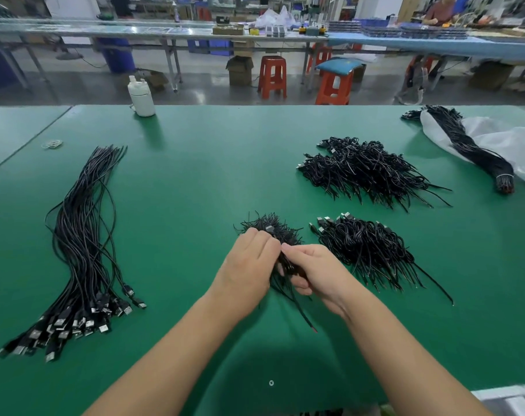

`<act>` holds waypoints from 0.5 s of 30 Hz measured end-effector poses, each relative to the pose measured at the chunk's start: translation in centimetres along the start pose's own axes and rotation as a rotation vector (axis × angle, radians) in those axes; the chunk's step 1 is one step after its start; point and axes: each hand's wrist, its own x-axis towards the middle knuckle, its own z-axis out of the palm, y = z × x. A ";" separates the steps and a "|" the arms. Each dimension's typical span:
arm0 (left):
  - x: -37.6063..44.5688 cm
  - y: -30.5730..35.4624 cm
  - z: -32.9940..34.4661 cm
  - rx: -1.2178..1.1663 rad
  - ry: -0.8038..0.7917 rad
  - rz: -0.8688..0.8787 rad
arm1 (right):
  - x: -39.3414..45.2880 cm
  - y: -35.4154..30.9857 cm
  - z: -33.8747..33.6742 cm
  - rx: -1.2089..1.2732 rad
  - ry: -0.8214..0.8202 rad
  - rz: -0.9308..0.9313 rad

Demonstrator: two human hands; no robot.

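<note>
Black cable bundle (273, 231): between both hands at the front middle of the green mat (195, 181), loose ends trailing toward the person
Left hand (247, 262): fingers curled round the bundle's left side
Right hand (316, 273): thumb and fingers pinching the bundle from the right
Coiled piles (366, 247): just right of the hands
Straight cables (84, 235): well apart on the left

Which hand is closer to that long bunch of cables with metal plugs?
Left. The left hand sits right of the long bunch, apart from it; the right hand lies farther right. Both grip the small cable bundle.
</note>
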 end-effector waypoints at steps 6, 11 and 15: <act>-0.7 -0.8 1.6 0.069 0.091 0.063 | 0.3 -0.5 -1.0 -0.086 -0.006 0.040; -2.6 -3.6 4.1 0.036 0.046 -0.178 | 1.3 -2.1 -3.7 -0.456 0.184 0.027; -6.3 -7.7 4.7 0.157 -0.164 -0.488 | 3.0 -3.7 -9.1 -0.877 0.498 0.018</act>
